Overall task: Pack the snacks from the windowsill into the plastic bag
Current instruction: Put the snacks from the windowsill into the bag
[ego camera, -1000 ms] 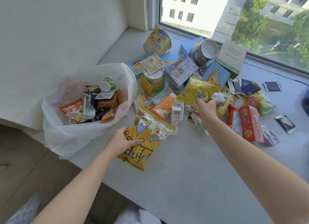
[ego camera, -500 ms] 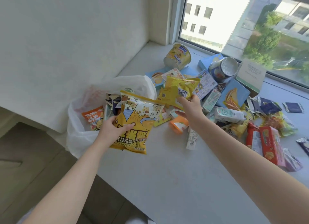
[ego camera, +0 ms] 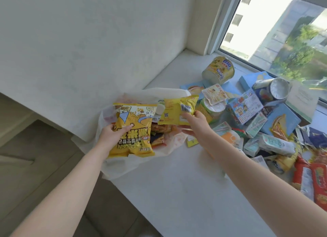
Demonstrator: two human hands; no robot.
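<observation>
Left hand [ego camera: 110, 133] grips the popcorn bag [ego camera: 134, 130], right hand [ego camera: 194, 121] a yellow packet [ego camera: 177, 111], both above the plastic bag [ego camera: 123, 166] at the windowsill's [ego camera: 177, 192] left edge.

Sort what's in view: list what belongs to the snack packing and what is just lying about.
Part of the job:
- left hand holding the popcorn bag
- right hand holding the yellow packet
- plastic bag
- snack pile on the windowsill

Just there:
- window
- wall
- floor

The popcorn bag [ego camera: 132, 130] hides much of the plastic bag [ego camera: 123, 167]; the red packets [ego camera: 316, 185] are cut off.
</observation>
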